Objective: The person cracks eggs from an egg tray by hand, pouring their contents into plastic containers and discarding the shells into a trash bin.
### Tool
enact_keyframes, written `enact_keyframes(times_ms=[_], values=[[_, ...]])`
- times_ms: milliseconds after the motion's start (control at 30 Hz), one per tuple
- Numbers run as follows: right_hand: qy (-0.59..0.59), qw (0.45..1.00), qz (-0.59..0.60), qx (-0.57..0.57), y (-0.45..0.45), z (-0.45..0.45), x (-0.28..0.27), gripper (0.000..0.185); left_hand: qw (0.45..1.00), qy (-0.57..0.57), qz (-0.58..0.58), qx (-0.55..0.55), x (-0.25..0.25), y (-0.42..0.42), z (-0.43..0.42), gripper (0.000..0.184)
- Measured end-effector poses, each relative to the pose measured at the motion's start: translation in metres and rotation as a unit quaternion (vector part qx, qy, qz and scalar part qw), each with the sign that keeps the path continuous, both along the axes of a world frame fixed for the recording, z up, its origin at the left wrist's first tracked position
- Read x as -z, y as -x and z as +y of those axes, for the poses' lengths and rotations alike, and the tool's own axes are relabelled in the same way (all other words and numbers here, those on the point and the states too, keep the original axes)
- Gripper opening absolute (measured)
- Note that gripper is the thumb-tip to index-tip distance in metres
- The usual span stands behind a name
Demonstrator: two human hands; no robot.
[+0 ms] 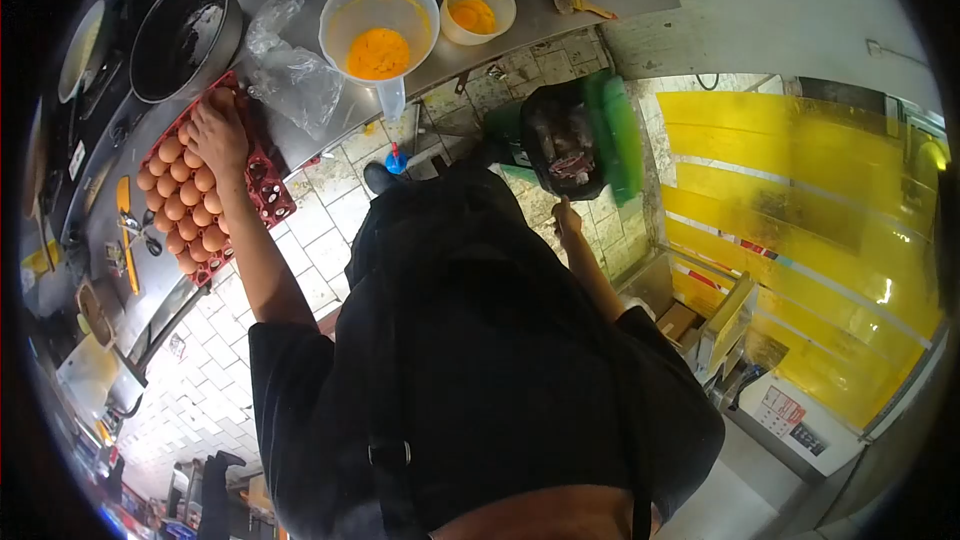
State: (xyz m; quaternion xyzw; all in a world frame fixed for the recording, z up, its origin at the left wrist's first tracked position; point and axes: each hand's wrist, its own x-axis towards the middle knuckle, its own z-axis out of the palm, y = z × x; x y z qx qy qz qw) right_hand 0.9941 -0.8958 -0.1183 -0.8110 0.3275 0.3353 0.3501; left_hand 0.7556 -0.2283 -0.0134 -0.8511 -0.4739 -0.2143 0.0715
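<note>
My left hand (217, 135) is over the back end of a red egg tray (268, 190) on the steel counter. Its fingers are bent down among brown eggs (175, 208); what they close on is hidden. My right hand (567, 220) is at the near edge of a green bin (508, 130), its fingers closed at the rim. The bin holds a black liner (550, 120) with waste inside, and its green lid (612, 140) stands up, blurred. Behind the tray, a clear jug (345, 15) and a small tub (503, 2) hold orange-yellow contents.
A crumpled plastic bag (290, 70) lies between the jug and a dark pan (160, 45). A brush (570, 0) lies on the back counter. Orange-handled tools (131, 260) are left of the eggs. Yellow strips (790, 200) hang at the right, by an open drawer (725, 325).
</note>
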Motion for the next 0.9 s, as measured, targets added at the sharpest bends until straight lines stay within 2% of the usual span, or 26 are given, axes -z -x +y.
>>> enact_keyframes(times_ms=[33,67,100,133,167,233,267,300,333,367,400,433,467,500,533,600,633,667,700,733,767,800,833,900], values=[[0.001,1.000,-0.002,0.000,-0.008,-0.006,0.008,0.054,0.998,-0.013,-0.060,0.021,-0.002,0.002,-0.002,0.046],[-0.112,0.991,-0.059,0.036,-0.017,-0.011,0.015,0.051,0.998,-0.013,-0.063,0.018,-0.004,0.005,-0.003,0.046],[-0.224,0.965,-0.115,0.070,-0.030,-0.021,0.028,0.049,0.984,0.021,-0.171,0.052,-0.012,0.008,-0.003,0.046],[-0.284,0.944,-0.135,0.099,-0.055,-0.033,0.045,0.046,0.956,0.053,-0.277,0.084,-0.019,0.014,-0.003,0.045],[-0.343,0.918,-0.152,0.127,-0.077,-0.038,0.057,0.043,0.956,0.050,-0.276,0.079,-0.035,0.018,-0.012,0.045],[-0.402,0.886,-0.171,0.158,-0.095,-0.002,0.002,0.046,0.887,0.132,-0.431,0.095,-0.074,0.019,-0.050,0.044],[-0.300,0.915,-0.253,0.090,-0.107,0.003,0.002,0.055,0.859,0.179,-0.472,0.090,-0.089,0.020,-0.071,0.040],[-0.202,0.933,-0.297,0.025,-0.123,0.016,-0.006,0.060,0.864,0.213,-0.454,0.054,-0.092,0.027,-0.093,0.040],[-0.074,0.931,-0.350,-0.071,-0.138,0.036,-0.022,0.068,0.831,0.234,-0.501,0.069,-0.101,0.021,-0.120,0.038],[0.015,0.896,-0.408,-0.172,-0.144,0.060,-0.038,0.077,0.814,0.324,-0.482,0.023,-0.107,0.022,-0.146,0.037],[0.049,0.847,-0.471,-0.242,-0.137,0.096,-0.066,0.087,0.727,0.406,-0.537,0.134,-0.117,0.016,-0.169,0.037],[0.035,0.783,-0.536,-0.315,-0.109,0.143,-0.111,0.085,0.720,0.420,-0.521,0.185,-0.105,0.008,-0.191,0.042],[0.001,0.757,-0.560,-0.338,-0.076,0.187,-0.156,0.081,0.649,0.520,-0.507,0.226,-0.130,-0.005,-0.214,0.049],[-0.080,0.728,-0.568,-0.377,-0.053,0.212,-0.174,0.079,0.603,0.568,-0.482,0.286,-0.137,-0.016,-0.230,0.057],[-0.159,0.692,-0.572,-0.411,-0.034,0.234,-0.191,0.078,0.576,0.607,-0.466,0.287,-0.147,-0.031,-0.246,0.062],[-0.396,0.652,-0.377,-0.526,0.004,0.278,-0.250,0.071,0.553,0.659,-0.430,0.274,-0.135,-0.055,-0.268,0.067],[-0.332,0.569,-0.392,-0.642,0.010,0.290,-0.257,0.065,0.542,0.678,-0.413,0.276,-0.133,-0.067,-0.272,0.070],[-0.331,0.526,-0.395,-0.676,0.017,0.304,-0.272,0.060,0.542,0.675,-0.416,0.278,-0.130,-0.071,-0.272,0.070],[-0.327,0.521,-0.401,-0.678,0.015,0.308,-0.263,0.060,0.632,0.599,-0.376,0.318,-0.124,-0.077,-0.270,0.071],[-0.313,0.489,-0.430,-0.691,0.007,0.309,-0.252,0.059,0.710,0.509,-0.337,0.351,-0.122,-0.085,-0.268,0.072],[-0.298,0.459,-0.452,-0.704,-0.001,0.305,-0.244,0.058,0.542,0.680,-0.408,0.279,-0.122,-0.084,-0.268,0.074],[-0.279,0.458,-0.431,-0.726,-0.006,0.305,-0.250,0.047,0.541,0.679,-0.417,0.271,-0.129,-0.087,-0.267,0.076],[-0.278,0.454,-0.433,-0.728,-0.016,0.301,-0.247,0.047,0.540,0.680,-0.423,0.260,-0.135,-0.087,-0.268,0.078],[-0.255,0.517,-0.424,-0.698,-0.042,0.290,-0.229,0.044,0.544,0.686,-0.423,0.234,-0.134,-0.083,-0.275,0.074]])
